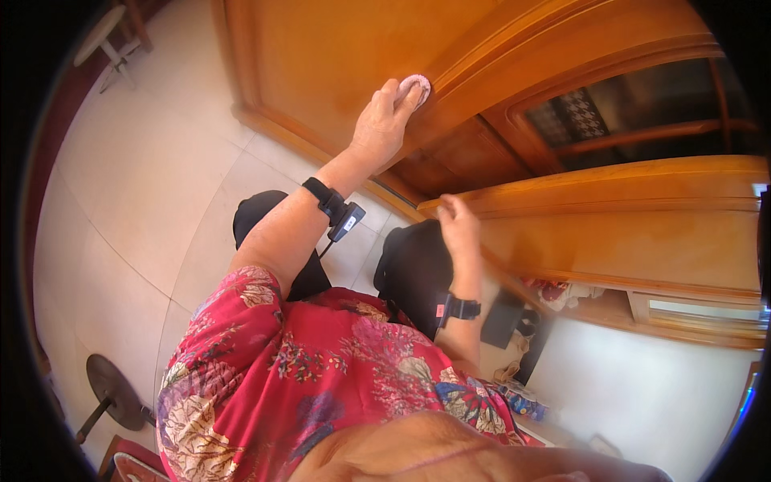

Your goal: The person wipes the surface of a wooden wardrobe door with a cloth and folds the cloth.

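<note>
Red floral top point(313, 377) is filling 6 o'clock, bare skin showing below it at the bottom rim. 2 black-clad knees point(414, 261) are sitting just beyond, at 10 and 1 o'clock off centre. Black wristband point(323, 198) is circling the left wrist, small box and cable attached; second wristband point(463, 308) is circling the right.

Right hand point(459, 229) is hovering or resting at the near end of the lower wooden panel point(618, 233), 1 o'clock from centre. Its fingers are bending slightly; blurred, cannot tell contact or grip.

Left hand point(381, 128) is reaching to 12 o'clock, fingers curling narrow around a pinkish-white cloth point(415, 85). Cloth is bunching into a rounded wad, lying against the upper wooden door point(321, 60) by its raised frame. Dark glazed section point(618, 112) is showing at 2 o'clock.

Pale tiled floor point(120, 193) is stretching across 9 o'clock; round-topped stool point(98, 36) is standing far out at 10-11 o'clock.
</note>
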Motion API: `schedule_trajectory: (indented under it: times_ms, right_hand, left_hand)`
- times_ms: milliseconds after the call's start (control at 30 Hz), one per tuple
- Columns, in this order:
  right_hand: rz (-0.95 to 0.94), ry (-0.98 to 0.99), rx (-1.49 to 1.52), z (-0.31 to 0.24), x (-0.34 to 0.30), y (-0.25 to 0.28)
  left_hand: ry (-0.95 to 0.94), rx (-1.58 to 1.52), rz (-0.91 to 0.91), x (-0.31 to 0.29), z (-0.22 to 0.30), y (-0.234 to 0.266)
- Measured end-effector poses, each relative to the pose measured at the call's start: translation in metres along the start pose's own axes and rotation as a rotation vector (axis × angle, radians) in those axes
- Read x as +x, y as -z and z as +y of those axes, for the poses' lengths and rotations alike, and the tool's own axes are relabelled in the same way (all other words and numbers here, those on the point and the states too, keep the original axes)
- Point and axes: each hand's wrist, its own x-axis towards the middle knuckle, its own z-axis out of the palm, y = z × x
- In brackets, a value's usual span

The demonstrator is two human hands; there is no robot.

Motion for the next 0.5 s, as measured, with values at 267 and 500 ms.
schedule_trajectory:
  times_ms: [267, 500]
  right_hand:
    - [-0.292, -0.081, -0.322, 0.001, 0.006, -0.030]
    - [-0.560, -0.052, -0.243, -0.012, 0.016, -0.042]
  left_hand:
    - [-0.037, -0.043, 0.063, 0.005, -0.009, -0.005]
    - [-0.064, -0.052, 0.181, 0.006, -0.015, -0.008]
